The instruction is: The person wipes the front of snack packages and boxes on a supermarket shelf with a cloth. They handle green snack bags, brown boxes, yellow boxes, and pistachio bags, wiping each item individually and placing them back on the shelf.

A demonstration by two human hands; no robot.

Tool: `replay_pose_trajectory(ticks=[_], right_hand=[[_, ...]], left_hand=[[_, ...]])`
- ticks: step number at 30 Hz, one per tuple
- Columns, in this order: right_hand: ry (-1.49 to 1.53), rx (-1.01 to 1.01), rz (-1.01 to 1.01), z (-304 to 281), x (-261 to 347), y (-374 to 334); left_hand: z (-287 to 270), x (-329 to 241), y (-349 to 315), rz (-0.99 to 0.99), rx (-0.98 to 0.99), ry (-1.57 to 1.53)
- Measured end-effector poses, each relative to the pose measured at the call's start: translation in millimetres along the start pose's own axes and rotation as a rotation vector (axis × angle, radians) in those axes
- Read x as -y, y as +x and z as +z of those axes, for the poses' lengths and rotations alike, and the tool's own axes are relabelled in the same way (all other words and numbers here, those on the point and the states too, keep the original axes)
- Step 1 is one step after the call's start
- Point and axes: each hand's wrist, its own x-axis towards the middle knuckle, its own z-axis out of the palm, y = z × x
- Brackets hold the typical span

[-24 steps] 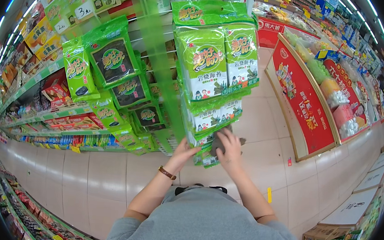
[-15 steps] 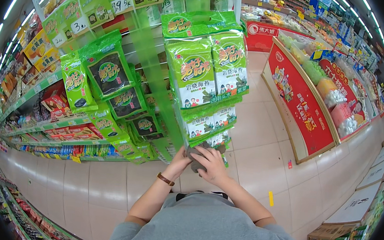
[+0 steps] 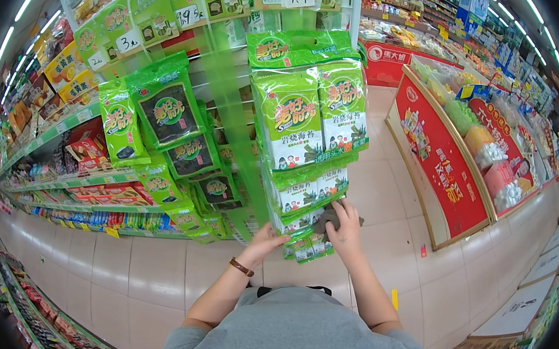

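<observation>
Brown-strapped watch showing, the left hand is touching the lower hanging packs at left, grip unclear to me; since the earlier frame, the grey cloth, held by the right hand, is shifting to their right edge, leaving fronts exposed between hands.

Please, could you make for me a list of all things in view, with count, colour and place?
Hanging packs: several, green and white, centre
Dark-windowed packs: several, green, left of centre
Price cards: several, white, rack top
Shelf goods: many, mixed colours, left
Display bin: one, red-sided, right
Wrapped goods: many, multicoloured, in the bin
Cartons: several, white and brown, lower right
Floor strip: one, yellow, lower right
Floor tiles: many, pale, below
Cloth-like item: one, grey, lower centre
Wristband: one, brown, lower centre
Shirt: one, grey, bottom
Left hand: one, bare, at lower packs
Right hand: one, bare, holding cloth-like item
</observation>
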Motion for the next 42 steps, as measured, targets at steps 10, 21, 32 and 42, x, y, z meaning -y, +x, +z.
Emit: replay_pose_trajectory(ticks=[10,21,32,42], right_hand=[[-0.030,0.353,-0.402,10.8,64.1,-6.3],[0.089,-0.132,0.142,-23.5,-21.7,-13.1],[0.032,-0.105,-0.083,-20.2,61.0,43.2],[-0.053,-0.042,-0.234,4.1,87.3,58.8]], left_hand=[[2.4,14.2,9.3,0.023,0.017,-0.009],[-15.0,14.0,15.4,0.032,-0.013,0.036],[-3.1,-19.6,8.0,0.404,-0.445,0.779],[-6.4,-59.6,19.1,0.548,-0.442,0.693]])
